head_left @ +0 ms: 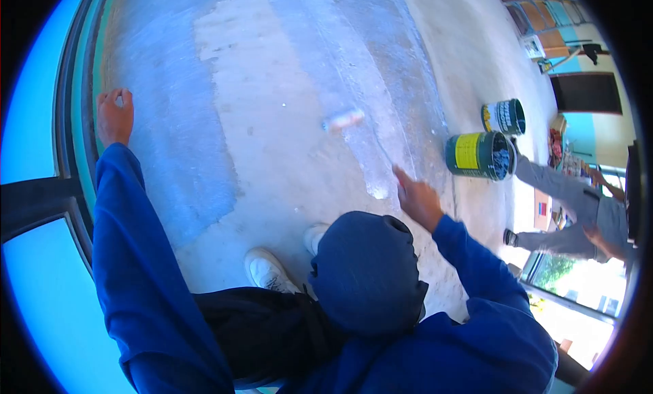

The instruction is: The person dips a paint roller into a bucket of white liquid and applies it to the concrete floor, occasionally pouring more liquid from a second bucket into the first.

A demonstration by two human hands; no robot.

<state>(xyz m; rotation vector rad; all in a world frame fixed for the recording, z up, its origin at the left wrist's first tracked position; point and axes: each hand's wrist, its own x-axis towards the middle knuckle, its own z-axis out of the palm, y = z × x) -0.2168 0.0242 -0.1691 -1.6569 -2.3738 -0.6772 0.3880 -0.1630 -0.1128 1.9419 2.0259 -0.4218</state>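
My right hand [418,198] is closed round the handle of a paint roller [345,120], whose pale, slightly blurred head lies on the grey floor ahead of me. Around the roller the floor [252,115] shows wet, bluish-white bands beside duller bare concrete. At the far left, my left hand [115,116] is raised near the window frame [88,115], fingers curled with the thumb and a fingertip close together; whether it holds anything is too small to tell.
Two green buckets [476,155] [504,117] stand to the right. Behind them a person in grey trousers [571,207] is walking or standing. A ladder [558,13] is at the upper right. My white shoes [266,270] are below the roller.
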